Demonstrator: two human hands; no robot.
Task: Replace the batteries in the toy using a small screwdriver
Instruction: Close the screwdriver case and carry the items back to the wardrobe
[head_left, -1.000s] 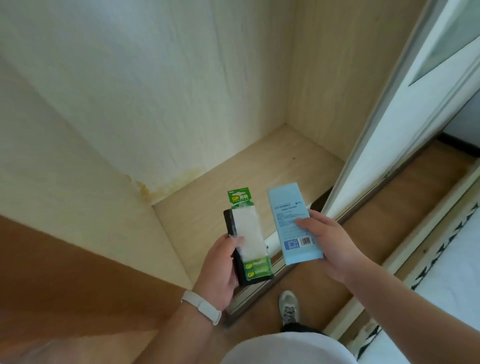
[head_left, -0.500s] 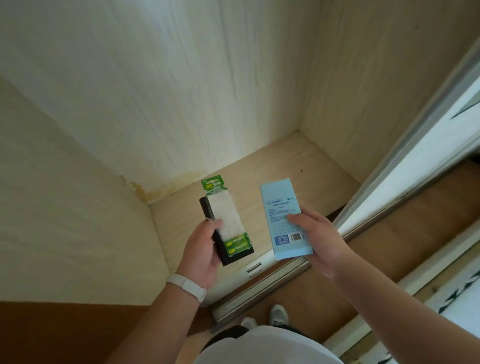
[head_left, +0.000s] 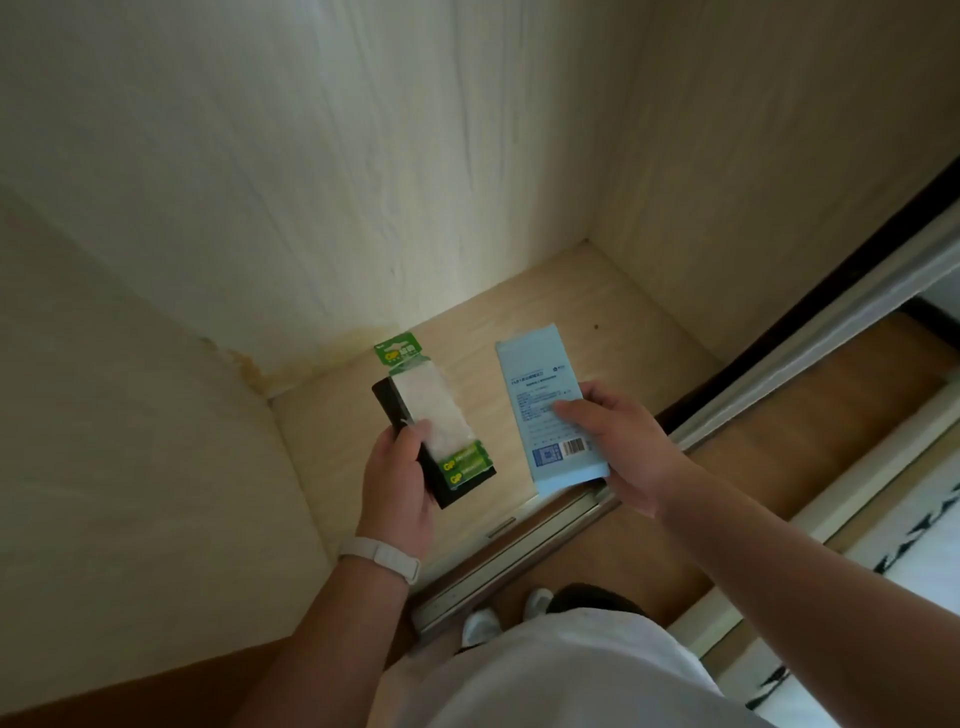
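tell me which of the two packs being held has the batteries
The green-carded blister pack in the left hand: two green cells show at its lower end. The pale blue box in the right hand shows only print and a barcode.

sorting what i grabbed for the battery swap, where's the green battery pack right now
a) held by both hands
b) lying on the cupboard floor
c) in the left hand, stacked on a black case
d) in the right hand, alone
C: the left hand grips the green battery pack on top of a black case, while the right hand holds only a pale blue box.
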